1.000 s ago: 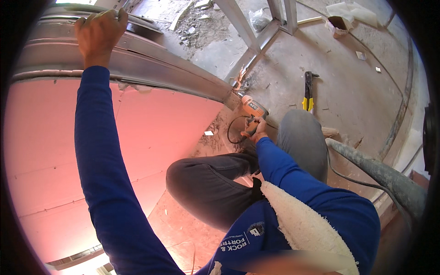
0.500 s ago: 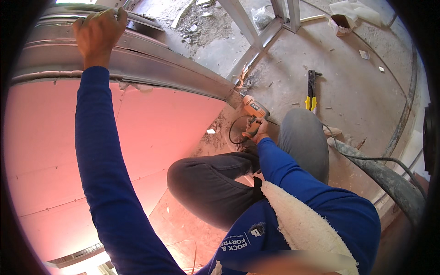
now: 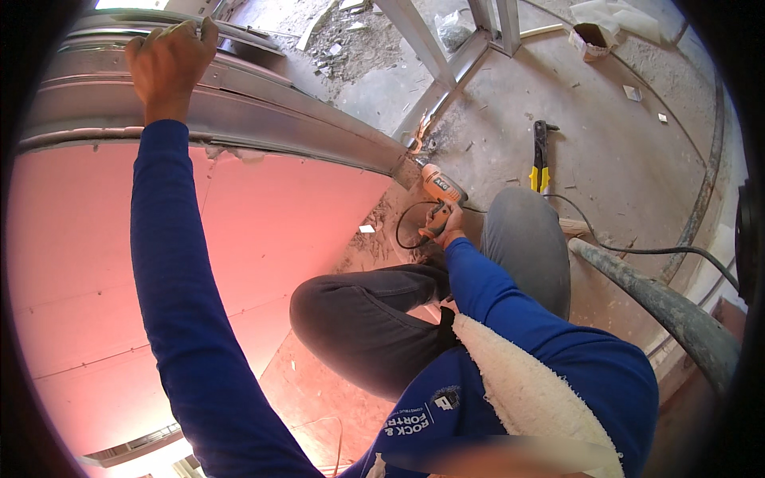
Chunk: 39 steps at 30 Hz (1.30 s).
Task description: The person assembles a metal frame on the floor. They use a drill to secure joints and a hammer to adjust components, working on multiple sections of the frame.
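My right hand (image 3: 452,221) is wrapped round the handle of an orange corded power drill (image 3: 443,188). The drill points at the lower end of a metal stud (image 3: 295,135), close to the floor; I cannot make out whether its tip touches. Up at the far left, my left hand (image 3: 170,64) is closed over the edge of the metal framing, its fingers curled round a part hidden beneath them. Along the stud's near side runs a large pink-lit board (image 3: 183,239) with a ragged upper edge.
A crimping tool with yellow grips (image 3: 542,159) lies on the concrete floor beyond my knee. Farther off stands an open cardboard box (image 3: 591,41). A dark cable (image 3: 653,251) and a thick grey pipe (image 3: 661,303) run at the right. Rubble (image 3: 343,48) lies behind the framing.
The dark cable at the right has shifted and now bows upward off my knee. Both hands, the drill and the framing stay nearly in place.
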{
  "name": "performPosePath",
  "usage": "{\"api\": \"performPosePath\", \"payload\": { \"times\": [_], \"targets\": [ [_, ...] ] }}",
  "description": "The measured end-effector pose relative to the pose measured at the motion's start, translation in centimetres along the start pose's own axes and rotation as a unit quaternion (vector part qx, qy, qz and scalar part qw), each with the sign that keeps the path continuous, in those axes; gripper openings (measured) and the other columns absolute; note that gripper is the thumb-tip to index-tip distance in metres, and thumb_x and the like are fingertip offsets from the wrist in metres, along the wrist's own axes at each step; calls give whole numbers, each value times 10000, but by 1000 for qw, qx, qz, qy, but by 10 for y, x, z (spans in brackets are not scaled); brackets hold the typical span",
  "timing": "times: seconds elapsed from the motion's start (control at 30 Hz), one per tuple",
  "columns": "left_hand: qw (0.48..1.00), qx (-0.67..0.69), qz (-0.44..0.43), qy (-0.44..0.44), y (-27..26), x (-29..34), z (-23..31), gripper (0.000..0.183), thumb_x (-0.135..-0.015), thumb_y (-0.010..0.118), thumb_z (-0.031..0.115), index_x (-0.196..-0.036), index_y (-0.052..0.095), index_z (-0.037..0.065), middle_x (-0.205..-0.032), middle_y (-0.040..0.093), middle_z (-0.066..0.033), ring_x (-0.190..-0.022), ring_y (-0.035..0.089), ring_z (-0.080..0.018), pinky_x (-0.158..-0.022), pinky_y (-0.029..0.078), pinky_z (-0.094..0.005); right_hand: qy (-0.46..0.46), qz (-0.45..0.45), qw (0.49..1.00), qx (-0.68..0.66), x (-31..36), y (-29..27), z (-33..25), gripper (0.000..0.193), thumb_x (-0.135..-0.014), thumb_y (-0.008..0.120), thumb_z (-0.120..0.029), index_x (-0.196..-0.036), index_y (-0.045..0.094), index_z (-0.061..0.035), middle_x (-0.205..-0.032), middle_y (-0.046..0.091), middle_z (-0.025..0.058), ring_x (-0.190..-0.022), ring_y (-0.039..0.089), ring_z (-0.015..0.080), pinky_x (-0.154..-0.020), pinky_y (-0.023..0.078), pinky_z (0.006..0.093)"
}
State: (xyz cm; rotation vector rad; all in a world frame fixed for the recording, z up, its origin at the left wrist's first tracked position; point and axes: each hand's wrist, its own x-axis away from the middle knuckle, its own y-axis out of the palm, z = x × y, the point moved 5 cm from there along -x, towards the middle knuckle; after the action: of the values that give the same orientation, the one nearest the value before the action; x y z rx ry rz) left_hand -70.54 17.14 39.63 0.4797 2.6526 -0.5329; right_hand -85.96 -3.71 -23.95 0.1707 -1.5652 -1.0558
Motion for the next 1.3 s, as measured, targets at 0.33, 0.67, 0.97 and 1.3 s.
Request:
{"api": "performPosePath", "payload": {
  "times": [0.33,0.67,0.97,1.3],
  "targets": [
    [999,23,22,4,0,1,-2,389,-909,583,460,-700,737,169,-644,697,-69,-687,698,-236,-856,450,-424,7,36,999,18,8,4,4,329,-930,535,-392,-737,561,-127,-652,588,59,-576,606,215,-521,536,428],
    [1000,-5,-14,9,4,1,-3,398,-918,577,477,-724,738,169,-662,708,-72,-719,711,-240,-875,459,-436,-8,39,999,-4,-9,-9,10,329,-936,519,-370,-732,542,-113,-674,593,68,-580,609,211,-522,534,413],
    [1000,2,-26,6,2,1,-3,405,-918,579,474,-701,726,164,-685,716,-75,-740,717,-241,-878,459,-440,17,44,999,-25,-1,0,9,280,-915,555,-319,-728,542,-112,-654,594,70,-568,613,211,-512,535,390],
    [999,-4,-44,-5,4,0,-4,404,-920,573,471,-707,737,169,-691,719,-73,-738,717,-239,-874,462,-443,16,17,1000,14,12,14,3,254,-905,558,-336,-766,546,-124,-663,597,68,-569,610,225,-523,553,458]
  ]
}}
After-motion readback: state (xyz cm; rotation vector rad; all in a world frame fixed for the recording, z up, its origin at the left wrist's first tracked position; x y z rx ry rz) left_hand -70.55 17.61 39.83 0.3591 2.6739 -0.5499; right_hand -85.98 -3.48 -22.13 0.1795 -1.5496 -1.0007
